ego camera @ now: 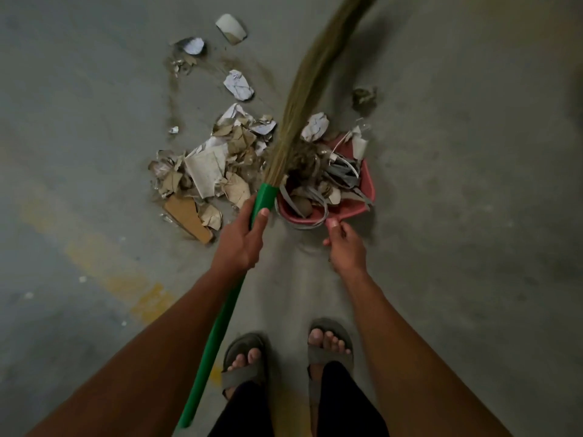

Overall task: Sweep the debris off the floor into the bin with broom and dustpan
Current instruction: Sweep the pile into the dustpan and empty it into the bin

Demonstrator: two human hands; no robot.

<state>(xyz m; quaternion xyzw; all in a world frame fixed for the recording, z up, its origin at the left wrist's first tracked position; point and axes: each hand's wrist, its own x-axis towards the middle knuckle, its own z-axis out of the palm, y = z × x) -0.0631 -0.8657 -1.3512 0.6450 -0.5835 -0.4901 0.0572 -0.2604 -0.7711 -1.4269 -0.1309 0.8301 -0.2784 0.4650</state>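
My left hand [241,239] grips the green handle of a broom [220,326] just below its long straw bristles [310,89], which stretch away up the frame and look blurred. My right hand [345,244] holds the handle of a red dustpan [370,187], which is heaped with paper strips, scraps and dust. Left of the pan, a pile of torn cardboard and paper [208,171] lies on the concrete floor. Crumpled paper balls [238,85] and a white cup [231,28] lie farther off. No bin is in view.
Grey concrete floor with faded yellow paint marks [126,279] at the left. My two feet in sandals [287,351] stand just behind the dustpan. A dark clump of dirt [364,96] sits beyond the pan on the right. Dust streaks curve around the far debris.
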